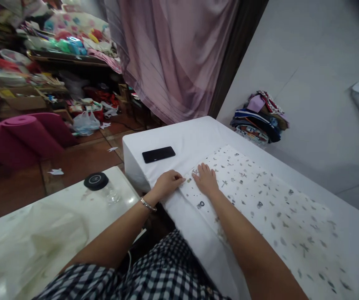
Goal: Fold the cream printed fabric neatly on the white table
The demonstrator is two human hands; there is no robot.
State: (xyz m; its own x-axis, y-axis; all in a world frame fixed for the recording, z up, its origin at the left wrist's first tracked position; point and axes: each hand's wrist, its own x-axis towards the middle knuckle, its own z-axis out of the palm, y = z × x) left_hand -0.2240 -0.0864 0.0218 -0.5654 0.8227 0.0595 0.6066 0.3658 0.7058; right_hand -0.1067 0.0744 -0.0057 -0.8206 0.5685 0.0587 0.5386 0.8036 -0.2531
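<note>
A white patterned cloth (244, 183), printed with small gray and tan motifs, some like palm trees, lies on a white-covered table (185, 139), stretching from the wearer's 2 hands toward 4 o'clock. The right hand (208, 181) presses flat on the cloth near its far left corner, fingers extended and slightly apart. The left hand (167, 182) is at the cloth's left edge, thumb and fingertips drawn narrowly together; whether they grip the edge I cannot tell. A metal band (148, 204) circles the left wrist.

Taking the hands as the clock's center, a black phone (159, 155) lies at 10 o'clock on the table. A round black lid (96, 181) is at 9 on a lower white surface (116, 177), and a crumpled translucent sheet (48, 237) at 8. A mauve curtain (176, 54) hangs at 12; folded fabrics (257, 121) are stacked at 2.
</note>
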